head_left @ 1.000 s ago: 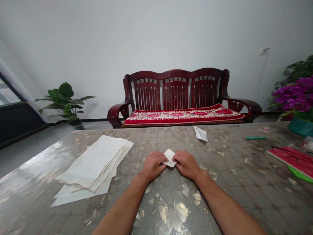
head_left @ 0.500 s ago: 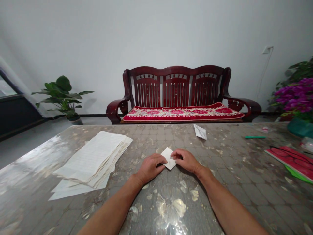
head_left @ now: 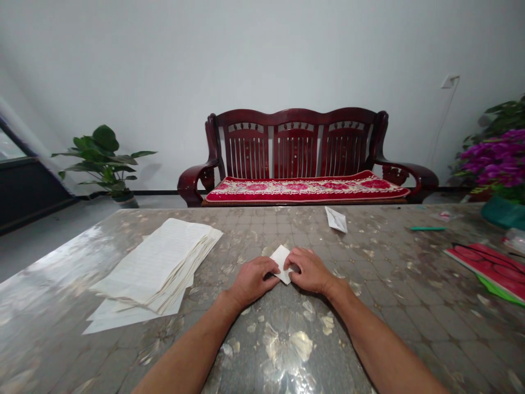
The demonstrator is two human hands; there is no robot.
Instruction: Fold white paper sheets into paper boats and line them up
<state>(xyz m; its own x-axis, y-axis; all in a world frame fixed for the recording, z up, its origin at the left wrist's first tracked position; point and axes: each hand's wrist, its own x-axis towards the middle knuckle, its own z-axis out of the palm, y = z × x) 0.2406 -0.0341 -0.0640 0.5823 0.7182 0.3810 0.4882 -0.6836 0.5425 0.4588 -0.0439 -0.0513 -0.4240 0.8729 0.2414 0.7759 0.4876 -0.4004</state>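
Note:
A small white folded paper [head_left: 280, 255] lies diamond-wise on the patterned table between my hands. My left hand [head_left: 255, 279] pinches its left corner between thumb and fingers. On the right side, my right hand [head_left: 308, 270] is curled over the paper, its thumb and fingertips gripping the edge and hiding that corner. Farther back to the right rests another folded white paper [head_left: 337, 220], apart from both hands.
A stack of lined paper sheets [head_left: 151, 262] lies on the left of the table [head_left: 229, 350]. To the right are a green pen [head_left: 427, 229], a red book [head_left: 484, 261] with eyeglasses [head_left: 502, 269] on it, and purple flowers [head_left: 494, 158]. A wooden bench [head_left: 296, 148] stands behind.
My right hand has shifted slightly left over the folded paper and its fingers have curled more, covering more of the right side. My left hand keeps its hold.

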